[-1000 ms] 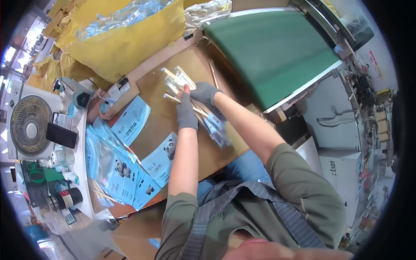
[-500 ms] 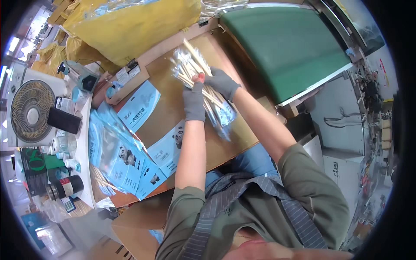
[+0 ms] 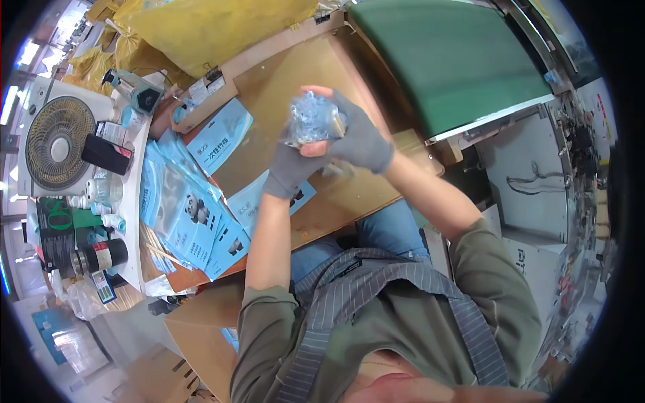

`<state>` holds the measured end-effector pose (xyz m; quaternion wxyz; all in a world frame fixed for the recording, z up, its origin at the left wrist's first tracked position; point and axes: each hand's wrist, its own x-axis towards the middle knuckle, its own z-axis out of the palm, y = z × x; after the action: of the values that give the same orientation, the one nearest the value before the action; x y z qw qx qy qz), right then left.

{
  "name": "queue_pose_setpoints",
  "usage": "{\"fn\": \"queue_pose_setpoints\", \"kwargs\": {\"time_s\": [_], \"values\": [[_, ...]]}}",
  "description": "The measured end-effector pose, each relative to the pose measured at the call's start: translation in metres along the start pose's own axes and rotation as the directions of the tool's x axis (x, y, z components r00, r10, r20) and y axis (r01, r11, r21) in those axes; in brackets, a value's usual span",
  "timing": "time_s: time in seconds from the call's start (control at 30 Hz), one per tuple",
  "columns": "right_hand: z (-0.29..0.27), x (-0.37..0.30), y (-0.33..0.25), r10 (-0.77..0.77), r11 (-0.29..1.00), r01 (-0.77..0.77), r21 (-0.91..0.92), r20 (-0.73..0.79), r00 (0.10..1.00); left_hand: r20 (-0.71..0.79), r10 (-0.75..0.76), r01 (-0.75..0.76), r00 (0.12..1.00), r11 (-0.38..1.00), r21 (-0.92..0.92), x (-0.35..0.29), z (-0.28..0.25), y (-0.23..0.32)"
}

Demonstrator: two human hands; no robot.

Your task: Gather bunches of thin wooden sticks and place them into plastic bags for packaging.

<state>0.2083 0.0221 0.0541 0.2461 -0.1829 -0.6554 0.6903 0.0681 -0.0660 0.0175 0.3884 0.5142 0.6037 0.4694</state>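
A bundle of chopsticks in clear and blue wrappers (image 3: pixel 314 119) is held nearly end-on over the table, so mostly its wrapped ends show. My left hand (image 3: pixel 294 166), in a grey fingerless glove, closes round its lower left side. My right hand (image 3: pixel 365 138), gloved alike, wraps its right side, fingers over the top. Beside and below my left wrist lies a flat blue pouch with a panda print (image 3: pixel 250 200). Another blue pouch (image 3: pixel 220 138) rests farther up the table, left of my hands. A pile of overlapping blue pouches (image 3: pixel 195 208) covers the table's left side.
A brown tabletop (image 3: pixel 282 70) lies under my hands, with a green conveyor belt (image 3: pixel 450 67) at the right. At the left stand a fan (image 3: pixel 60 144), a dark phone (image 3: pixel 106 154) and a black jar (image 3: pixel 101 256). Yellow sacks (image 3: pixel 215 30) stand behind the table.
The chopstick bundle has been turned from lying slantwise to nearly end-on. My right hand has moved down and wrapped round it; my left hand has shifted slightly left.
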Motion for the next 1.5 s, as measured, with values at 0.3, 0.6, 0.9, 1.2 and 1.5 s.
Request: {"fn": "queue_pose_setpoints", "kwargs": {"time_s": [0.3,0.6,0.9,1.2,1.5], "values": [[0.015,-0.062,0.006,0.307,0.782,-0.501,0.371,0.471,0.827,0.319,-0.191,0.365,0.928,0.311,-0.877,-0.12,0.072,-0.013],[0.033,-0.084,0.014,0.301,0.782,-0.48,0.398,0.434,0.849,-0.091,0.248,0.037,0.964,0.215,0.976,-0.189,-0.033,-0.095],[0.052,-0.085,0.017,0.292,0.8,-0.48,0.359,0.467,0.835,-0.487,-0.126,0.43,0.864,0.687,0.586,-0.152,-0.023,-0.088],[0.085,-0.073,0.013,0.291,0.827,-0.5,0.259,0.564,0.773,-0.479,-0.191,0.198,0.857,0.979,-0.037,-0.149,0.01,-0.179],[0.072,-0.07,0.058,0.381,0.873,-0.473,0.116,0.441,0.812,-0.43,0.415,0.13,0.802,0.582,0.803,-0.143,0.019,-0.027]]}}
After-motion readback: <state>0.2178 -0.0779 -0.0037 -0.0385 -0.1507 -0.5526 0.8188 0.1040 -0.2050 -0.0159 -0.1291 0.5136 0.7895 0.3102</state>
